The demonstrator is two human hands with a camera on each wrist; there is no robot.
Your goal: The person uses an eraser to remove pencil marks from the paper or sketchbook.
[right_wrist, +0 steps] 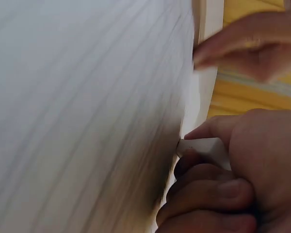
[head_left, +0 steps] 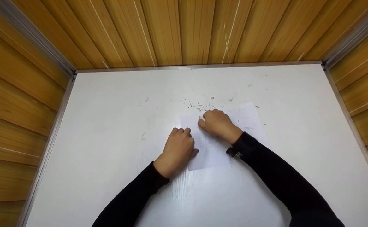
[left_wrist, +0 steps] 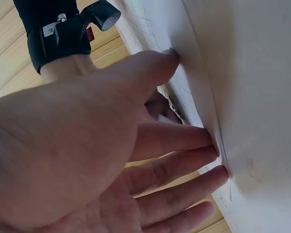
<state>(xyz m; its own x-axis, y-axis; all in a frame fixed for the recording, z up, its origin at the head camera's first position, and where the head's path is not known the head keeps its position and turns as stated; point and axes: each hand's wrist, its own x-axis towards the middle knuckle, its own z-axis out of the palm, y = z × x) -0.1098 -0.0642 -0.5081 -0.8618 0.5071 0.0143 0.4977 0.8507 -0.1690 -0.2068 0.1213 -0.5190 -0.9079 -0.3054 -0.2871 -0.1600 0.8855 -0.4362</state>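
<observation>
A white sheet of paper point(head_left: 214, 157) lies slightly turned on the white table. My right hand point(head_left: 219, 124) is over its upper left part and pinches a white eraser point(right_wrist: 208, 150) between thumb and curled fingers. In the right wrist view, one end of the eraser meets the paper, where grey pencil strokes run across the surface. My left hand point(head_left: 178, 146) rests at the sheet's left edge. Its fingers point(left_wrist: 184, 187) are fairly straight and spread, with tips on the paper's border and the table beside it; the thumb lies on the paper.
Dark eraser crumbs point(head_left: 199, 106) are scattered just beyond the paper's far edge, with fainter smudges point(head_left: 143, 136) on the left of the table point(head_left: 108, 104). Wood-patterned walls point(head_left: 196, 31) with metal edging enclose the table at the back and both sides.
</observation>
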